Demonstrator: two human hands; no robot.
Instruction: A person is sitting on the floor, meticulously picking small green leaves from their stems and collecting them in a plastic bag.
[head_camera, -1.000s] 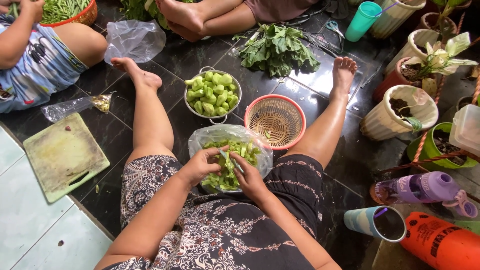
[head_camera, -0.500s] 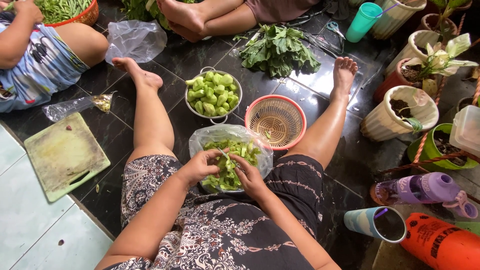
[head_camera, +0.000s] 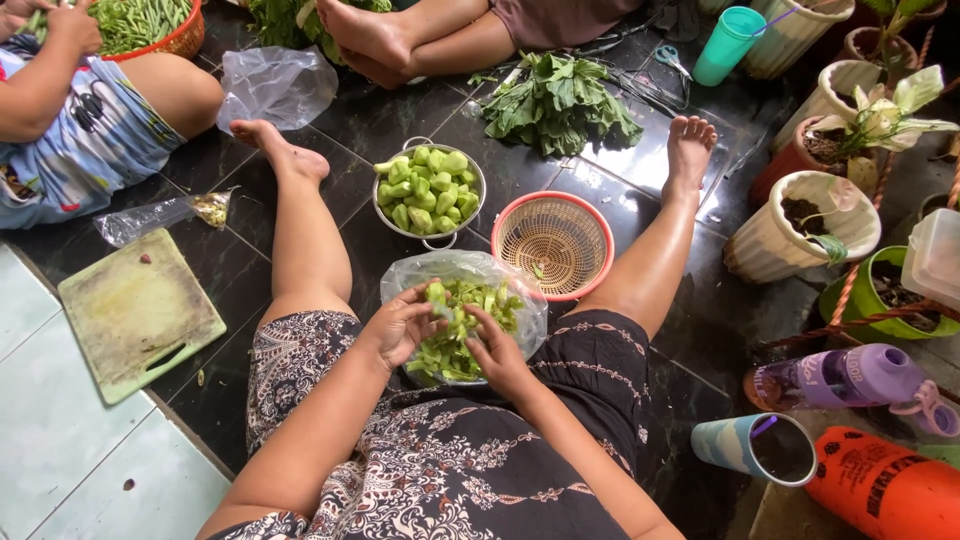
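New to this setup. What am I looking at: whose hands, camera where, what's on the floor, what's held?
There is no machine here. One camera sits on a person's head and looks down at their own lap and outstretched legs on a dark tiled floor. Their left hand and right hand work together in a clear plastic bag of green vegetable pieces, the left hand pinching one. Ahead lie a metal colander of green pieces and an empty red basket. A green cutting board lies to the left, leafy greens further off, plant pots on the right. Other people sit opposite.
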